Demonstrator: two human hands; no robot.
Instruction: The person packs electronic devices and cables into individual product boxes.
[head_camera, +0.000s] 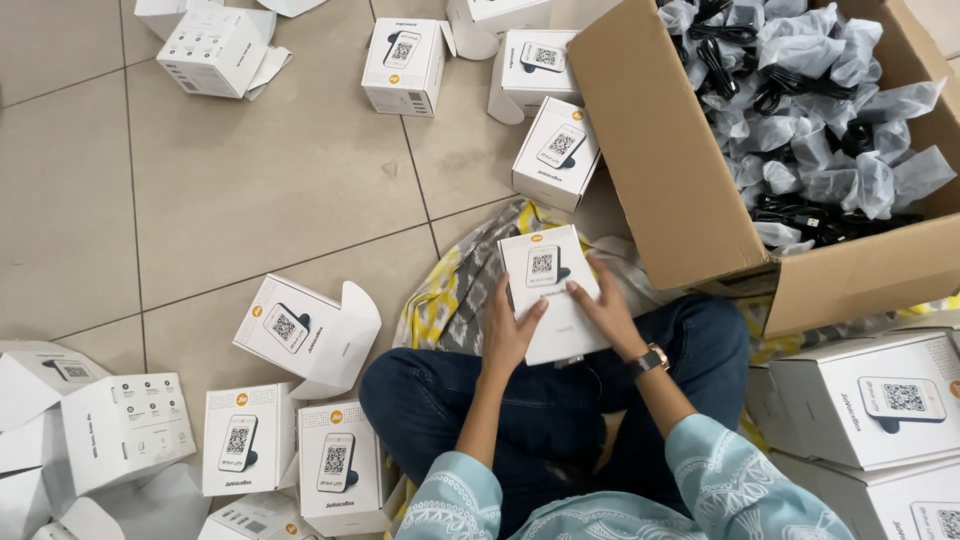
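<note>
Between the left hand (508, 335) and right hand (605, 312), above the lap, sits a small white cardboard box (552, 292), gripped on both sides; probably light, stiff, crushable, best held by its edges.

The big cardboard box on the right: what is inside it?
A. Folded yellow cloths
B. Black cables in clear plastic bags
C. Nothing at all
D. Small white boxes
B: the big cardboard box is open and piled with black cables in clear plastic bags, while the small white boxes lie outside it on the floor, one of them held between the left hand and the right hand.
</note>
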